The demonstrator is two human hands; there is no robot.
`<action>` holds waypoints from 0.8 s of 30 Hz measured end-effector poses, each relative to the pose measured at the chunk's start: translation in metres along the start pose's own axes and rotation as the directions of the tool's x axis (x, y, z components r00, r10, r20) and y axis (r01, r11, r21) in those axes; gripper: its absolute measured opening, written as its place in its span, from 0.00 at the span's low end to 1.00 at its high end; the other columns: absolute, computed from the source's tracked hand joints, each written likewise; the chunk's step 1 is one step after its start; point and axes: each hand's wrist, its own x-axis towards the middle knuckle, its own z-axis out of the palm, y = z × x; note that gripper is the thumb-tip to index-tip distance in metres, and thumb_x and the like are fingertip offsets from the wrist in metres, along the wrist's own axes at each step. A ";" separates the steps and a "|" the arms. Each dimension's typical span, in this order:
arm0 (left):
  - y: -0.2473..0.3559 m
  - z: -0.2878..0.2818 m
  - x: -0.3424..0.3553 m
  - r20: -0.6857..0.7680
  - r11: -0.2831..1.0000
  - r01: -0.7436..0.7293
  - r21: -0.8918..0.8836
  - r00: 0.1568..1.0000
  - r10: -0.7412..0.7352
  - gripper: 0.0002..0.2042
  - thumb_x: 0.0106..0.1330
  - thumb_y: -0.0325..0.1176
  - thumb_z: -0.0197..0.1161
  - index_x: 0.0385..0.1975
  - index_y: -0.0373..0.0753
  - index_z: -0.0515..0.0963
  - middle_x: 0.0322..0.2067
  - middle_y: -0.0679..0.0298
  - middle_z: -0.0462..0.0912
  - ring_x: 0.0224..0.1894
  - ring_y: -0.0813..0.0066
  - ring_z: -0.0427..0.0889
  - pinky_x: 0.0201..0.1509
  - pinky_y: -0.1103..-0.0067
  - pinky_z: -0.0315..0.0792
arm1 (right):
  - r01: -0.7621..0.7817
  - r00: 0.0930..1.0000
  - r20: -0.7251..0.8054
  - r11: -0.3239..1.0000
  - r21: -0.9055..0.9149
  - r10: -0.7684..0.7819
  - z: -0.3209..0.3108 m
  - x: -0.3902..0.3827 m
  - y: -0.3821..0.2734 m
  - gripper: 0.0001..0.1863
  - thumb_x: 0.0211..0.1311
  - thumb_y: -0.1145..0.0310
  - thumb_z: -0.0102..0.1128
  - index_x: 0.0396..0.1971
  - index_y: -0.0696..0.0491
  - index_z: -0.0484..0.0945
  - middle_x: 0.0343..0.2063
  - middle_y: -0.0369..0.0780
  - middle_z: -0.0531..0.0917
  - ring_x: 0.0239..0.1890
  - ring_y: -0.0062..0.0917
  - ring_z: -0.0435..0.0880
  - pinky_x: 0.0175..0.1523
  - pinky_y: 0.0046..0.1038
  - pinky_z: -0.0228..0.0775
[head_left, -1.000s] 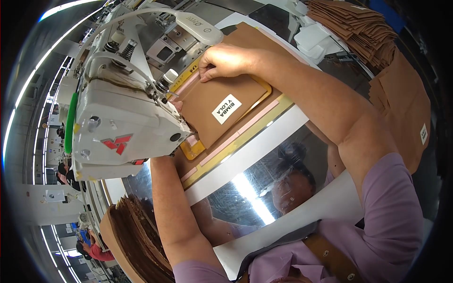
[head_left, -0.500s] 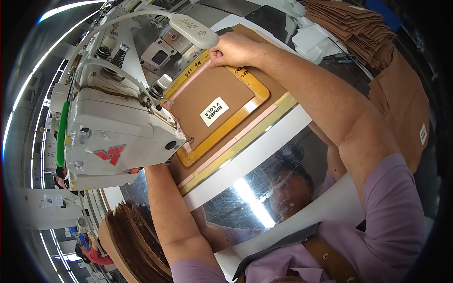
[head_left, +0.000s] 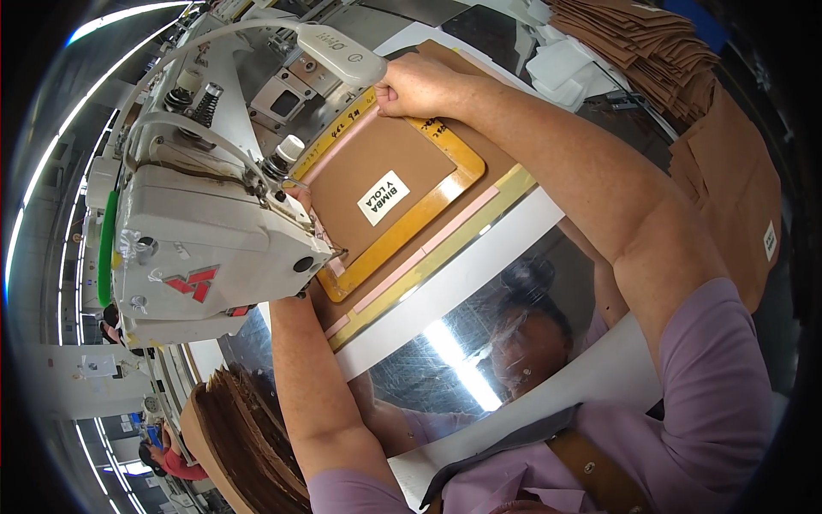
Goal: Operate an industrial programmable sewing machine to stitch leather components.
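Note:
A brown panel (head_left: 342, 176) with a white printed label (head_left: 383, 198) lies inside a yellow frame (head_left: 407, 230), tilted beside the sewing machine head (head_left: 214, 236). Pink strips line the panel's far and near-left edges. At the frame's far corner, just below the white lamp (head_left: 342, 53), my right hand (head_left: 419, 88) is closed with its fingers curled on the rail. My left forearm passes behind the machine head. Only a bit of my left hand (head_left: 300, 200) shows, by the needle area at the panel's left edge; the remaining fingers are hidden.
Below the frame runs a yellowish strip (head_left: 402, 283) with pink pieces, then a shiny reflective plate (head_left: 411, 377). Brown pieces are stacked at the far right (head_left: 634, 51) and lower left (head_left: 244, 428). White sheets (head_left: 561, 73) lie near the far stack. A person in red sits far left.
The machine and frame appear slightly further left in the picture, as the view shifts. My right hand stays at the frame's corner, and my left stays behind the machine head.

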 end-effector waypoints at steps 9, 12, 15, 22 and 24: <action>-0.047 -0.034 0.038 0.848 -0.939 0.299 -0.172 0.530 0.013 0.06 0.61 0.31 0.74 0.33 0.37 0.87 0.27 0.67 0.83 0.28 0.81 0.77 0.36 0.82 0.73 | -0.003 0.998 -0.059 1.000 0.031 0.005 0.003 -0.012 0.022 0.02 0.53 0.71 0.68 0.26 0.51 0.83 0.28 0.39 0.88 0.34 0.33 0.88 0.40 0.36 0.78; -0.076 -0.037 0.029 0.832 -0.720 0.514 -0.466 0.532 -0.159 0.06 0.61 0.30 0.74 0.34 0.36 0.86 0.33 0.65 0.82 0.32 0.80 0.77 0.38 0.82 0.73 | 0.027 0.998 -0.053 0.999 0.033 -0.025 0.000 -0.006 0.003 0.02 0.53 0.72 0.68 0.27 0.51 0.83 0.29 0.38 0.88 0.35 0.33 0.88 0.41 0.37 0.78; -0.094 -0.045 0.031 0.679 -0.652 0.330 -0.683 0.616 -0.399 0.05 0.60 0.27 0.72 0.34 0.38 0.85 0.31 0.62 0.78 0.32 0.72 0.77 0.37 0.75 0.71 | 0.032 0.998 -0.061 0.999 0.024 -0.030 0.000 -0.009 -0.002 0.02 0.53 0.72 0.67 0.27 0.51 0.83 0.30 0.38 0.88 0.36 0.34 0.88 0.42 0.37 0.78; -0.139 -0.063 0.036 0.478 -0.350 0.348 -0.870 0.769 -0.425 0.08 0.62 0.32 0.69 0.38 0.38 0.84 0.31 0.58 0.80 0.35 0.62 0.81 0.40 0.67 0.74 | 0.163 0.974 -0.041 0.820 -0.549 -0.221 0.016 -0.010 -0.010 0.05 0.56 0.69 0.64 0.28 0.54 0.85 0.31 0.42 0.87 0.39 0.39 0.87 0.43 0.41 0.79; -0.138 -0.060 0.028 0.492 -0.373 0.352 -0.859 0.769 -0.408 0.09 0.63 0.34 0.68 0.39 0.38 0.84 0.32 0.57 0.80 0.35 0.60 0.81 0.40 0.66 0.74 | 0.264 0.951 0.017 0.786 -0.559 -0.307 0.018 -0.017 -0.034 0.09 0.58 0.67 0.64 0.28 0.58 0.85 0.31 0.44 0.86 0.40 0.39 0.87 0.46 0.41 0.80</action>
